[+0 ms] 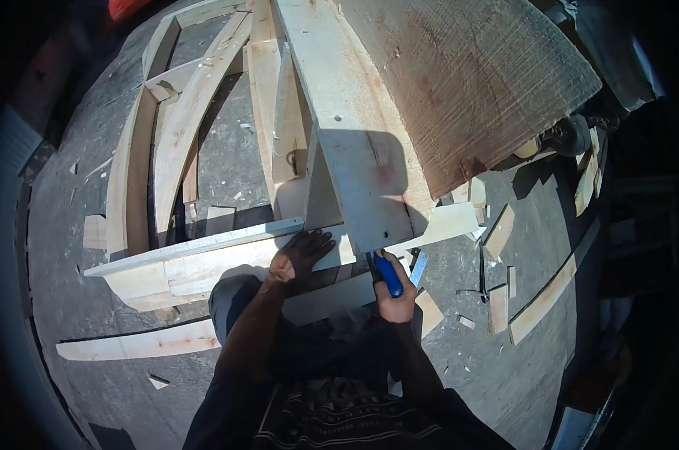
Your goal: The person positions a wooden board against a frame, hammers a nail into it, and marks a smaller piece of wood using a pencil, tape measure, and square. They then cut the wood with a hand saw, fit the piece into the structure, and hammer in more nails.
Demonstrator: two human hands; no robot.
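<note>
Head view: my left hand (300,255) flat on wooden strip (204,247), fingers spread; right hand (396,296) grip closed round blue handle (388,274) beside plank (347,127).

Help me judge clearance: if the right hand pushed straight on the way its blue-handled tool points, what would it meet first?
Probably the lower end of the wide upright board, just above the right hand and its blue-handled tool; depth is unclear.

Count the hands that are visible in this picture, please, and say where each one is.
2. The left hand presses flat on the long wooden strip. The right hand grips a blue-handled tool just below the upright board. No other person's hands show.
</note>
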